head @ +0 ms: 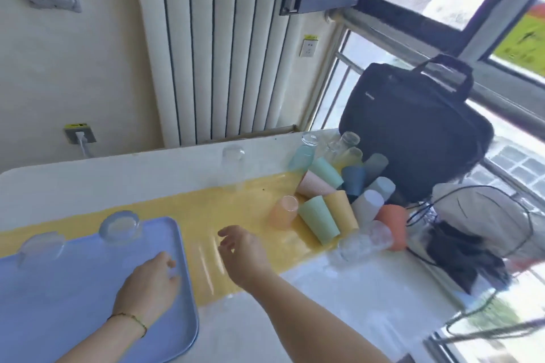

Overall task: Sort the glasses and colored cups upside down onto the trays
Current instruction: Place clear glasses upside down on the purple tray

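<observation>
A blue tray lies at the lower left with two clear glasses upside down on its far edge, one and another. My left hand rests on the tray near its right rim, fingers loosely curled, holding nothing. My right hand hovers over the yellow mat, fingers relaxed and empty. A heap of colored cups lies on its side to the right, with a peach cup nearest my right hand. One clear glass stands upside down at the mat's far edge. More clear glasses lie by the heap.
A black bag stands behind the cups at the table's far right. Cables and a dark bundle lie right of the heap. A radiator and a window frame stand beyond the white table.
</observation>
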